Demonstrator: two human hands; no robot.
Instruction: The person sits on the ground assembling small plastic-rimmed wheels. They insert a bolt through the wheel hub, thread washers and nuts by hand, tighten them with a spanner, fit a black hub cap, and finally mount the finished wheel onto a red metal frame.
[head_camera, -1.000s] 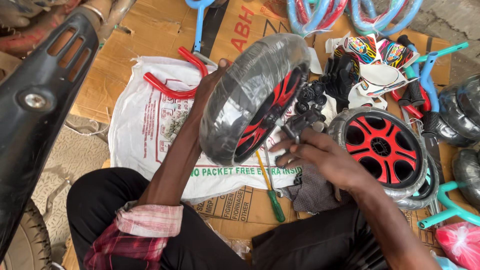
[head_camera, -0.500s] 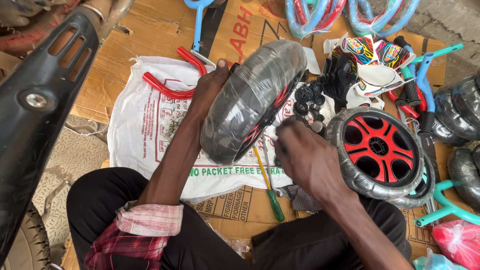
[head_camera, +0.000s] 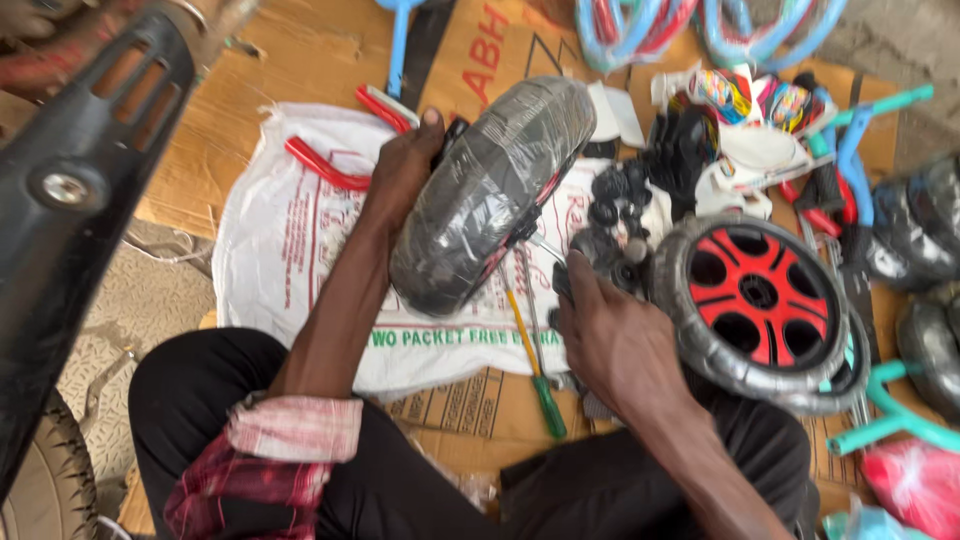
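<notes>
We are gripping the wrapped wheel (head_camera: 490, 195) with our left hand (head_camera: 400, 175), fingers curled over its top edge, arm outstretched. Our right hand (head_camera: 610, 335) is closing on something small by the wheel's hub; we cannot tell what.

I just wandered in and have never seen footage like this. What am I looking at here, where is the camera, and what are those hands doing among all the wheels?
There is no machine here: a seated person works with two bare hands, and the single camera sits on that person's head, looking down over the lap. The left hand grips a small black wheel wrapped in clear plastic, holding it tilted on edge. The right hand is at the wheel's hub side, closed on something small; the blur hides what. Under them lies a white sack spread over flattened cardboard. A green-handled screwdriver lies on it, just left of the right hand. To the right rests a black wheel with red spokes, and beyond it are light blue frame tubes, a pile of small black parts and more wheels. The dark curved shape at the left edge is blurred.
</notes>
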